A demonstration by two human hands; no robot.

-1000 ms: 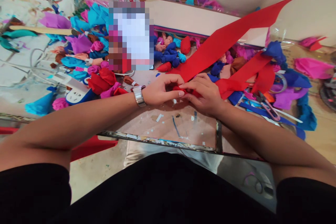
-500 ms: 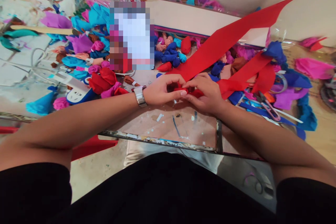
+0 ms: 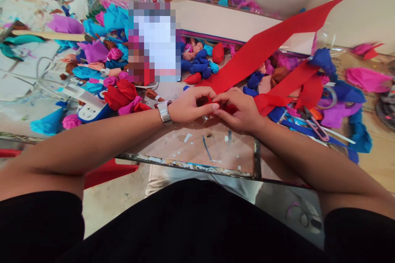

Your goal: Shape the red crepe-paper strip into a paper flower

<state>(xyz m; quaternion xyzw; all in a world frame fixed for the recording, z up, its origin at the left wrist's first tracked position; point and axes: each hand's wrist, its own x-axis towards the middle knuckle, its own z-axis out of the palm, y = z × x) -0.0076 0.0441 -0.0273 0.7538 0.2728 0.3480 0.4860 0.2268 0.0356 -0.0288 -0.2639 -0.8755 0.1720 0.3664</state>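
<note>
A long red paper strip runs from the upper right down to the middle of the table. My left hand, with a metal watch on the wrist, and my right hand meet there, and both pinch the strip's near end with curled fingers. The pinched end is bunched and mostly hidden between my fingertips. A second red strip trails off to the right from under my right hand.
Rolled paper buds in red, blue, pink and purple lie heaped behind my hands and to the left. Red paper rolls rest beside a white power strip. Scissors and blue paper lie on the right. The table's front edge is close.
My fingers have shifted slightly on the bunched red end, the right hand moving a little towards the left hand. The strip and the clutter have stayed in place.
</note>
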